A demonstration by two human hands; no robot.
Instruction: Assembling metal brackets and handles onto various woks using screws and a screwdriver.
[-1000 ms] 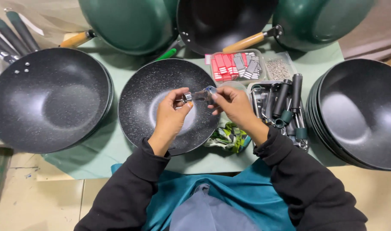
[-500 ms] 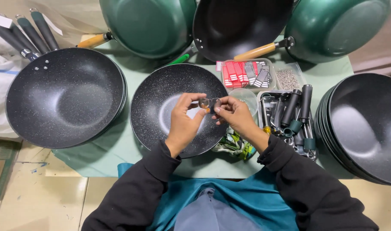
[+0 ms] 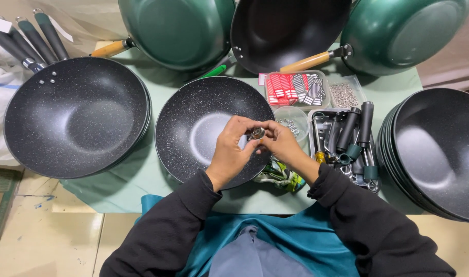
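Observation:
My left hand (image 3: 230, 149) and my right hand (image 3: 279, 142) meet over the right side of a black speckled wok (image 3: 193, 123) in front of me. Between their fingertips they pinch a small shiny metal fitting (image 3: 256, 134). Both hands touch it; its exact shape is too small to tell. The wok lies on a pale green table cover (image 3: 137, 179) with no handle visible on it.
A stack of speckled woks with dark handles (image 3: 75, 115) sits at left, another stack of black woks (image 3: 434, 149) at right. Green woks with wooden handles (image 3: 178, 28) lean at the back. A tray of handles and tools (image 3: 347, 138), boxes of small parts (image 3: 296, 90) and a clear cup (image 3: 291, 120) lie to the right.
My hands have drawn closer together around the metal fitting and stayed over the wok; the view shifted slightly left and down.

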